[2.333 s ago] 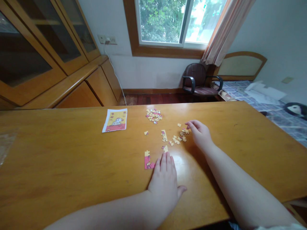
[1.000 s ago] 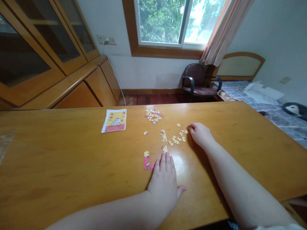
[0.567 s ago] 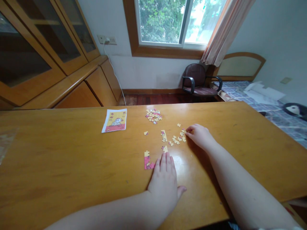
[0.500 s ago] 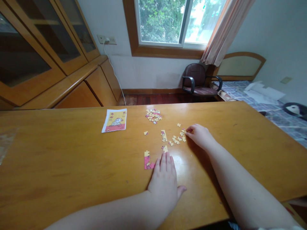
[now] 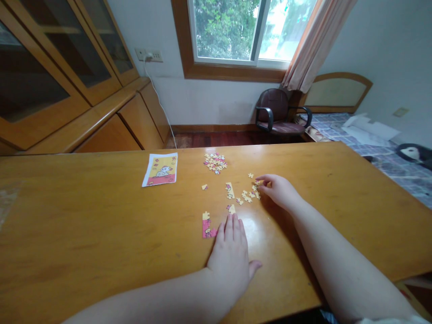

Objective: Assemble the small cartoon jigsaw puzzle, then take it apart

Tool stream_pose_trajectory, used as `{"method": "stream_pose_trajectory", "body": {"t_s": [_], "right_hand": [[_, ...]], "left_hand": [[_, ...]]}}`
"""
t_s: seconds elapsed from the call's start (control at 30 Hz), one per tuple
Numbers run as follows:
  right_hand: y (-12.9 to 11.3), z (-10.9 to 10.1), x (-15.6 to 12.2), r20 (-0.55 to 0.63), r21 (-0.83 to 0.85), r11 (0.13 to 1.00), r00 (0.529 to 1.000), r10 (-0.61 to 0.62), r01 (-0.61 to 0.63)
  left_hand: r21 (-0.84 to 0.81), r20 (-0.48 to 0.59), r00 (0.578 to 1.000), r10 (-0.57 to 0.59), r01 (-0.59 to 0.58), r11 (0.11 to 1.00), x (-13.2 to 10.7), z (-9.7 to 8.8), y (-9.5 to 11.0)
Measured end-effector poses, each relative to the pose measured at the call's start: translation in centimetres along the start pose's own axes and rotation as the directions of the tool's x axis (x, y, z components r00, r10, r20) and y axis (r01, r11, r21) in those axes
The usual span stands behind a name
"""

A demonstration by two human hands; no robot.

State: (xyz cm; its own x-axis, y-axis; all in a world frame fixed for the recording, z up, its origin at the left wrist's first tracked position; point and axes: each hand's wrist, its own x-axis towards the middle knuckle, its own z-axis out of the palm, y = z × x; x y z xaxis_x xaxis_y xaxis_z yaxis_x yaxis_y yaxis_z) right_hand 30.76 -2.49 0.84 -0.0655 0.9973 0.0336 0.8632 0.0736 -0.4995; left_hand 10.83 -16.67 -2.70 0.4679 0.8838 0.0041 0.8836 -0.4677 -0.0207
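Observation:
My left hand (image 5: 231,252) lies flat on the table, fingers stretched out and thumb apart. Its fingertips touch or cover the edge of a joined pink and yellow puzzle corner (image 5: 206,227) and sit just below a small yellow puzzle piece (image 5: 231,209). Over at the right, my right hand (image 5: 276,189) has its fingers bent at a loose cluster of yellow puzzle pieces (image 5: 248,196); the thumb and forefinger are apart, touching the pieces at its right side. A joined yellow strip of puzzle (image 5: 230,190) lies between the hands, with a single piece (image 5: 204,187) left of it.
A heap of puzzle pieces (image 5: 215,162) lies near the table's far edge. Left of it is a printed picture sheet (image 5: 160,169) with a white animal. Clear plastic (image 5: 7,200) lies at the table's left. Beyond stand a chair (image 5: 276,112) and a bed.
The right hand's fingers have shifted slightly left and spread over the pieces at the cluster's right side. My left hand stays in place.

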Motion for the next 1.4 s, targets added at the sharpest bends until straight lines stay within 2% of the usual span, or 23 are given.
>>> {"method": "stream_pose_trajectory", "body": {"t_s": [0.1, 0.23, 0.33, 0.5, 0.7, 0.87, 1.03, 1.13, 1.27, 1.4], "right_hand": [[-0.6, 0.2, -0.3, 0.011, 0.049, 0.994, 0.995, -0.100, 0.100], [-2.5, 0.9, -0.9, 0.027, 0.101, 0.982, 0.987, -0.161, 0.158], [-4.0, 1.4, -1.2, 0.051, 0.104, 0.980, 0.983, -0.178, 0.172], [-5.0, 2.2, -1.4, 0.041, 0.082, 0.953, 0.955, -0.295, 0.291], [-5.1, 3.5, -1.2, 0.077, 0.171, 0.958, 0.966, -0.246, 0.231], [-5.2, 4.0, -1.2, 0.085, 0.197, 0.948, 0.959, -0.270, 0.250], [-5.2, 4.0, -1.2, 0.116, 0.177, 0.946, 0.948, -0.295, 0.273], [-5.2, 4.0, -1.1, 0.121, 0.108, 0.939, 0.934, -0.337, 0.325], [-5.2, 4.1, -1.3, 0.083, 0.003, 0.936, 0.932, -0.352, 0.353], [-5.2, 4.3, -1.5, 0.073, 0.005, 0.936, 0.934, -0.351, 0.351]], "left_hand": [[-0.004, -0.011, 1.000, 0.002, -0.002, 1.000, 0.0, 0.1, 0.0], [-0.007, -0.015, 1.000, -0.003, 0.003, 1.000, 0.0, 0.1, -0.2], [-0.004, -0.014, 1.000, 0.006, -0.006, 1.000, 0.1, -0.1, -0.3], [-0.010, -0.025, 1.000, 0.016, -0.016, 1.000, 0.2, -0.1, -0.3], [-0.007, -0.031, 0.999, 0.021, -0.021, 1.000, 0.2, -0.1, -0.2], [-0.001, -0.032, 0.999, 0.032, -0.032, 0.999, 0.2, -0.1, -0.2], [-0.006, -0.014, 0.999, 0.037, -0.037, 0.999, 0.3, -0.4, -0.1], [-0.005, 0.001, 0.999, 0.040, -0.040, 0.999, 0.4, -0.5, -0.1], [0.001, -0.004, 0.999, 0.037, -0.037, 0.999, 0.3, -0.3, -0.1], [0.006, -0.011, 0.999, 0.038, -0.038, 0.999, 0.2, -0.2, -0.1]]}}
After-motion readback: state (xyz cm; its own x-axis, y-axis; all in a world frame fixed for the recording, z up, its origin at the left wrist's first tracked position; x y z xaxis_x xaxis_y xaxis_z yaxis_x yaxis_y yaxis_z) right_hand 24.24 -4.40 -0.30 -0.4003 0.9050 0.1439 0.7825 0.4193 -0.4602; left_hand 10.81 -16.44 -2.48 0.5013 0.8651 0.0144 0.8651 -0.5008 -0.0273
